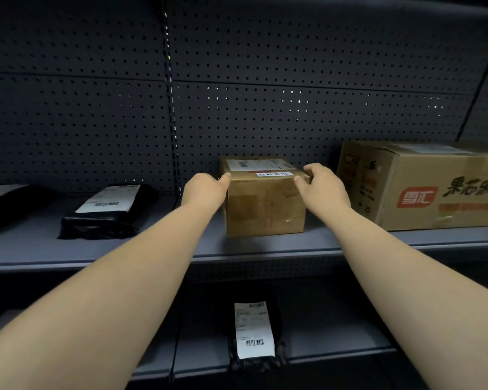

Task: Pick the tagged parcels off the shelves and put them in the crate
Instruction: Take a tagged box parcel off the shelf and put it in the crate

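- Black poly bag (254, 330) with a long white label lies on the lower shelf, nearest me; I judge it a later pick, and I could knock it if I drop the box low
- Bare forearms reach up to the middle shelf (265, 249); its front lip could catch the box if I drag rather than lift
- Left hand (206, 190) and right hand (321, 187) are part-open at the small cardboard box's (265, 204) top corners, fingertips touching, no full grip; I judge it could slip or tip
- White tag strip (273, 174) sits on top; a thumb could peel it
- Larger printed carton (423, 187) stands close beside my right knuckles
- Crate is out of view
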Demonstrator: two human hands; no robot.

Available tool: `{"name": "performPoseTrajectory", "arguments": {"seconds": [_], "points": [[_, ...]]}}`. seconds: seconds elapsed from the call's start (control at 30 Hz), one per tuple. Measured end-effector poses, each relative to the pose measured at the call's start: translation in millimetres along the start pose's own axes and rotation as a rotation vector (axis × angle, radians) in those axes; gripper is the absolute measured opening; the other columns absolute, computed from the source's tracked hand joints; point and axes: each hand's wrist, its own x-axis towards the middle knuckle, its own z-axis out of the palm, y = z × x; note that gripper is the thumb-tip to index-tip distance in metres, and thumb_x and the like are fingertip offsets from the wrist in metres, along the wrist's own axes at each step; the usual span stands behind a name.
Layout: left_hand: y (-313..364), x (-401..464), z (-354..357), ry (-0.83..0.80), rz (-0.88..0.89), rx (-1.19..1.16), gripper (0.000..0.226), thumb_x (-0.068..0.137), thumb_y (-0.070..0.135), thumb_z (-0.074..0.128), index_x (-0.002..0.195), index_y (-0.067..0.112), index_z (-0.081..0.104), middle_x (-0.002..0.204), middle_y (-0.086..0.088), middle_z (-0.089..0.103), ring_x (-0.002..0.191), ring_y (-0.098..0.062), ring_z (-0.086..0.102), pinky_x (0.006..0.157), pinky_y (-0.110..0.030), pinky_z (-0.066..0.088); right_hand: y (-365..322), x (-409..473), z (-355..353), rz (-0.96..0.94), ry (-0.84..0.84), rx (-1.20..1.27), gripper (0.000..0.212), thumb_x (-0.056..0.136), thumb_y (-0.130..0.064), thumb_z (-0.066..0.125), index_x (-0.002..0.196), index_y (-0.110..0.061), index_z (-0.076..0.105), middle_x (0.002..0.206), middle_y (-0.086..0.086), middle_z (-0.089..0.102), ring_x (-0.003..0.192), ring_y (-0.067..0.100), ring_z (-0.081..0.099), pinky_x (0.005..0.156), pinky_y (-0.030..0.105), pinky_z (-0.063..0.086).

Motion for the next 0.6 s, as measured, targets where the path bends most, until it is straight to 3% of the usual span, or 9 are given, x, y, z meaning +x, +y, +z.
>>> {"name": "performPoseTrajectory", "arguments": {"seconds": [0.13, 0.2, 0.3, 0.37, 0.43, 0.5, 0.57, 0.6], "points": [[2, 12, 5, -0.005, -0.097, -0.139, 0.051, 0.092, 0.045, 0.049, 0.054, 0.013, 0.037, 0.051, -0.002, 0.036, 0.046, -0.020, 0.036, 0.046, -0.026, 0.029, 0, 15, 6, 0.186, -0.046, 0.236, 0.047, 0.096, -0.036, 0.044, 0.138, -0.015, 0.042, 0.134, 0.009, 0.052, 0.116, 0.026, 0.051, 0.084, 0.034, 0.043], [3, 20, 9, -0.015, -0.151, -0.228, 0.046, 0.091, 0.045, 0.051, 0.058, 0.016, 0.037, 0.059, -0.001, 0.039, 0.052, -0.019, 0.038, 0.053, -0.028, 0.038, 0, 24, 10, 0.281, -0.071, 0.359, 0.045, 0.096, -0.035, 0.042, 0.133, -0.010, 0.047, 0.125, 0.011, 0.058, 0.100, 0.023, 0.055, 0.076, 0.032, 0.044], [4, 32, 13, -0.043, -0.189, -0.317, 0.044, 0.090, 0.045, 0.052, 0.060, 0.020, 0.033, 0.063, 0.002, 0.038, 0.055, -0.016, 0.036, 0.054, -0.027, 0.036, 0, 39, 12, 0.420, -0.108, 0.525, 0.039, 0.096, -0.034, 0.043, 0.123, -0.007, 0.054, 0.092, 0.005, 0.059, 0.067, 0.012, 0.044, 0.055, 0.025, 0.036], [5, 39, 17, -0.082, -0.215, -0.337, 0.042, 0.089, 0.047, 0.053, 0.064, 0.015, 0.040, 0.067, 0.002, 0.041, 0.059, -0.015, 0.038, 0.050, -0.025, 0.035, 1, 48, 12, 0.482, -0.146, 0.613, 0.038, 0.096, -0.034, 0.046, 0.123, -0.009, 0.053, 0.090, 0.004, 0.057, 0.065, 0.011, 0.042, 0.058, 0.025, 0.039], [6, 45, 20, -0.126, -0.243, -0.366, 0.040, 0.088, 0.049, 0.054, 0.087, 0.009, 0.051, 0.079, 0.001, 0.048, 0.063, -0.016, 0.041, 0.051, -0.027, 0.035, 0, 55, 11, 0.543, -0.213, 0.699, 0.038, 0.095, -0.035, 0.049, 0.125, -0.011, 0.052, 0.107, 0.007, 0.060, 0.082, 0.017, 0.053, 0.080, 0.032, 0.046], [9, 51, 22, -0.161, -0.269, -0.399, 0.055, 0.089, 0.050, 0.053, 0.124, 0.007, 0.050, 0.101, -0.005, 0.054, 0.079, -0.023, 0.051, 0.061, -0.028, 0.041, 2, 62, 12, 0.601, -0.288, 0.736, 0.040, 0.094, -0.037, 0.051, 0.126, -0.013, 0.052, 0.115, 0.007, 0.061, 0.102, 0.025, 0.058, 0.095, 0.042, 0.046], [11, 56, 24, -0.183, -0.293, -0.405, 0.065, 0.090, 0.051, 0.049, 0.139, 0.010, 0.040, 0.128, -0.010, 0.052, 0.107, -0.028, 0.051, 0.075, -0.028, 0.039, 4, 68, 13, 0.622, -0.346, 0.767, 0.032, 0.094, -0.036, 0.052, 0.117, -0.014, 0.058, 0.099, 0.009, 0.066, 0.094, 0.025, 0.063, 0.085, 0.043, 0.053], [12, 58, 25, -0.190, -0.300, -0.409, 0.065, 0.091, 0.053, 0.046, 0.140, 0.011, 0.038, 0.135, -0.010, 0.049, 0.111, -0.027, 0.048, 0.077, -0.029, 0.036, 5, 71, 13, 0.631, -0.368, 0.777, 0.029, 0.094, -0.036, 0.052, 0.112, -0.015, 0.059, 0.095, 0.009, 0.068, 0.090, 0.024, 0.065, 0.080, 0.041, 0.054]]}}
